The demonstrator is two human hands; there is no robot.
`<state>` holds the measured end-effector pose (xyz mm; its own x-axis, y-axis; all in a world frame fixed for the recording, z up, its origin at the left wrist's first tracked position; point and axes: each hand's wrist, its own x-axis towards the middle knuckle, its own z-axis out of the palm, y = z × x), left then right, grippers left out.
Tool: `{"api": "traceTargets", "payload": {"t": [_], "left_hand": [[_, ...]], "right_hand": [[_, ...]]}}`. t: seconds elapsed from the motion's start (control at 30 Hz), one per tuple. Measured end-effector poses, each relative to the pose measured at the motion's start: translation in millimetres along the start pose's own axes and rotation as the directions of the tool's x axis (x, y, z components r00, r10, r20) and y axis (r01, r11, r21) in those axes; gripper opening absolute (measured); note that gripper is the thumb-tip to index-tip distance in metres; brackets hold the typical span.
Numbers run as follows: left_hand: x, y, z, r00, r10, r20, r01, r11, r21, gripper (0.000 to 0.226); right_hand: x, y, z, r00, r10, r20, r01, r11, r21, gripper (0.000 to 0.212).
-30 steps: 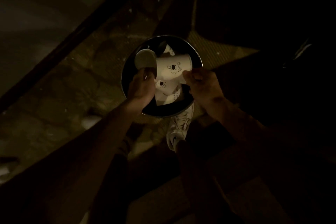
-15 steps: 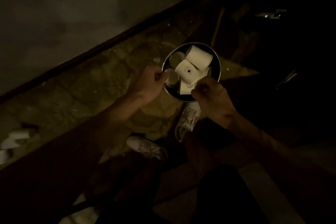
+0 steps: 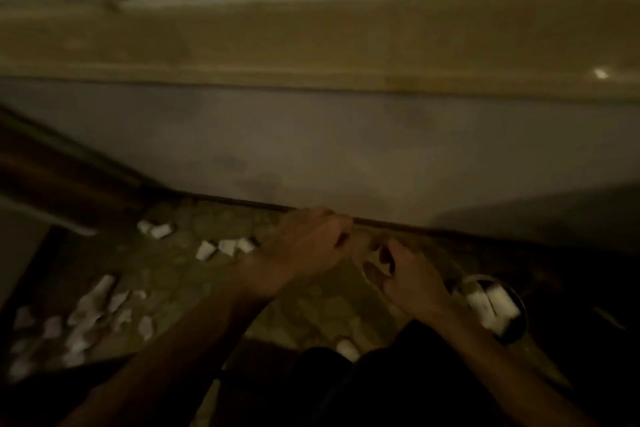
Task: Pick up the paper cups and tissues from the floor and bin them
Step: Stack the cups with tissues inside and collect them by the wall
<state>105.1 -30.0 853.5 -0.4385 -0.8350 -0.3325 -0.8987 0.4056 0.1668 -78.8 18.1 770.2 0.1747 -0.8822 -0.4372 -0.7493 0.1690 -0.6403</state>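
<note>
Low at the right, beside the right forearm, the bin [image 3: 519, 322] is seen, with binned cups [image 3: 498, 298] lying white inside it. Half a second ago it was held in the middle of the view with both hands just over its rim. The view is now swung up and leftward toward the wall [image 3: 346, 149], and the hands are carried clear of the bin.

The left hand [image 3: 304, 246] is held out over the floor [image 3: 180, 274] with loosely curled fingers, and nothing is seen in it. The right hand [image 3: 408, 281] is likewise loosely curled and looks empty, though much is hidden by blur and dim light.

One load is thus judged to be delivered. Much is left: loose cups [image 3: 221, 248] lie near the wall, just left of the left hand, and a heap [image 3: 90, 312] of white litter is spread farther left. Cups cannot be told from tissues within it. A reach leftward is judged to come next, with the bin well apart from that litter.
</note>
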Motion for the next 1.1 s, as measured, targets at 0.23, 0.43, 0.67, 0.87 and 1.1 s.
{"api": "traceTargets", "payload": {"t": [0.23,0.43,0.67,0.87,1.1], "left_hand": [[-173.4,-118.6,9.0,0.873,-0.469,-0.131,0.438,0.874,-0.212,0.032],[-219.8,-167.9,57.1,0.671,-0.738,0.067,0.705,0.608,-0.366,0.031],[-202.4,-219.9,88.0,0.469,-0.851,0.237,0.825,0.326,-0.461,0.029],[-182.1,-262.9,100.6,0.363,-0.864,0.348,0.86,0.166,-0.483,0.029],[-172.3,-310.4,141.7,0.312,-0.795,0.521,0.809,-0.065,-0.584,0.03]], "right_hand": [[34.0,-144.5,37.6,0.889,-0.387,0.245,0.433,0.884,-0.176,0.031],[72.4,-189.1,88.9,0.798,-0.408,0.443,0.534,0.82,-0.205,0.024],[164.6,-238.1,151.1,0.688,-0.379,0.618,0.568,0.812,-0.135,0.016],[237.3,-274.1,202.0,0.617,-0.274,0.738,0.539,0.83,-0.143,0.009],[296.5,-298.4,258.9,0.614,-0.04,0.788,0.364,0.9,-0.238,0.008]]}}
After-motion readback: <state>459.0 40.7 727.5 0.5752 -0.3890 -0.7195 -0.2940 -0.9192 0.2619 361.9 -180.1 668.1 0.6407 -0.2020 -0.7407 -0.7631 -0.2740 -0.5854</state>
